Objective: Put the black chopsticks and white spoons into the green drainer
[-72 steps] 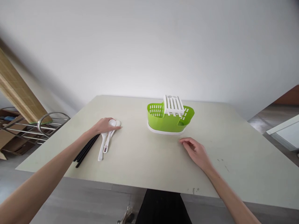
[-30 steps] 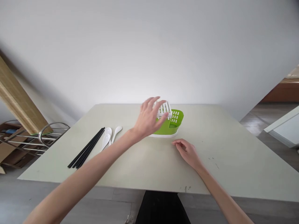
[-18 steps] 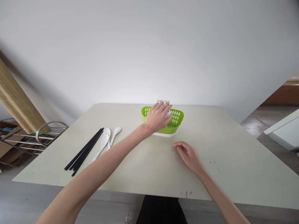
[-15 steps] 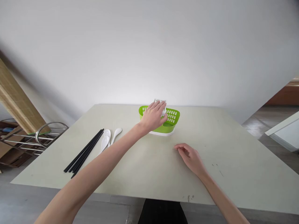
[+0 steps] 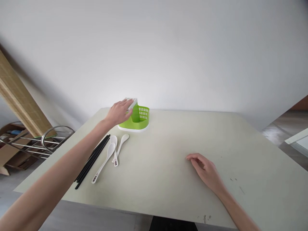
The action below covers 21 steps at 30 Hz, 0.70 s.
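Toward the back left of the table stands a green cutlery holder [image 5: 134, 124] with slotted sides, a white base and a white top section. My left hand [image 5: 119, 112] is over that white top, its fingers across it and the thumb at the front, gripping the holder. The hand hides the holder's left part. Resting on the table to the right, my right hand [image 5: 203, 168] has its fingers curled together with nothing in them. In front of the holder lie white spoons [image 5: 111, 149], partly crossing. A bundle of black chopsticks [image 5: 92, 163] lies beside them, partly behind my left forearm.
The pale table [image 5: 166, 186] meets a white wall [image 5: 168, 57] at its back. On the floor at left are a metal rack [image 5: 45, 144], a cardboard box [image 5: 12, 154] and a leaning tan roll or panel [image 5: 21, 93].
My left hand has moved the cutlery holder leftward, near the spoons and chopsticks. The view has turned slightly, and more of the spoons shows. My right hand keeps its curled pose on the table.
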Tool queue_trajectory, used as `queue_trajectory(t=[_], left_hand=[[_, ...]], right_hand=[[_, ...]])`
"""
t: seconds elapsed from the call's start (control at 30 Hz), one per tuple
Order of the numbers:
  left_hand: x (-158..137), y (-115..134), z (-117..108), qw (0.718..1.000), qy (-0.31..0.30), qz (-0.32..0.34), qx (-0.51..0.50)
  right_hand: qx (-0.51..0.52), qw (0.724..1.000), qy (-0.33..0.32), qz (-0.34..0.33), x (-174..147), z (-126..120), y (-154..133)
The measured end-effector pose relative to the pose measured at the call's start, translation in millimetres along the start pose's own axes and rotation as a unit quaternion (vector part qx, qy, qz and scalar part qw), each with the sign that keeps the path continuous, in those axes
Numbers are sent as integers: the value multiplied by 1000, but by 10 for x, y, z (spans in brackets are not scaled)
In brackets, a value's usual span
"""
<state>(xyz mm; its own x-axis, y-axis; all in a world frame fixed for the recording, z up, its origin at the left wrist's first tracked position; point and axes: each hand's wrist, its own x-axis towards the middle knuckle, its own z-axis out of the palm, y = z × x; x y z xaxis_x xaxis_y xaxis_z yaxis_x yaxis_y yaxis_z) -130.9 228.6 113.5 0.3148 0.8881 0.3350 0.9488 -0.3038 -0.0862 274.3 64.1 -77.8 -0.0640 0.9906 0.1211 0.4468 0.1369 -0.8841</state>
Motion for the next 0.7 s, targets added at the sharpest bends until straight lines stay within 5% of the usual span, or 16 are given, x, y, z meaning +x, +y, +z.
queue_trajectory(t=[0.1,0.17,0.23,0.3,0.43,0.57,0.7], left_hand=[[-92,-201,-43,1000,-12,-24,5],[-227,-91,-94,999,-4,-45,0],[-488,238,-148,998,29,-54,-19],[-884,697,-171,997,52,14,-57],[-1801,1409,-23,975,-53,180,-121],[-2359,1475,329,978,-87,129,-142],[-2516,1445,623,987,-55,65,-135]], right_hand=[[-7,1000,2,1,-11,-1,-3],[-10,1000,5,0,-20,-3,-7],[-14,1000,1,0,-25,-6,-10],[-20,1000,-6,0,-22,-14,-12],[-26,1000,-7,4,-23,-23,-6],[-25,1000,-1,-16,-116,-1,7],[-51,998,1,-26,-295,20,12]])
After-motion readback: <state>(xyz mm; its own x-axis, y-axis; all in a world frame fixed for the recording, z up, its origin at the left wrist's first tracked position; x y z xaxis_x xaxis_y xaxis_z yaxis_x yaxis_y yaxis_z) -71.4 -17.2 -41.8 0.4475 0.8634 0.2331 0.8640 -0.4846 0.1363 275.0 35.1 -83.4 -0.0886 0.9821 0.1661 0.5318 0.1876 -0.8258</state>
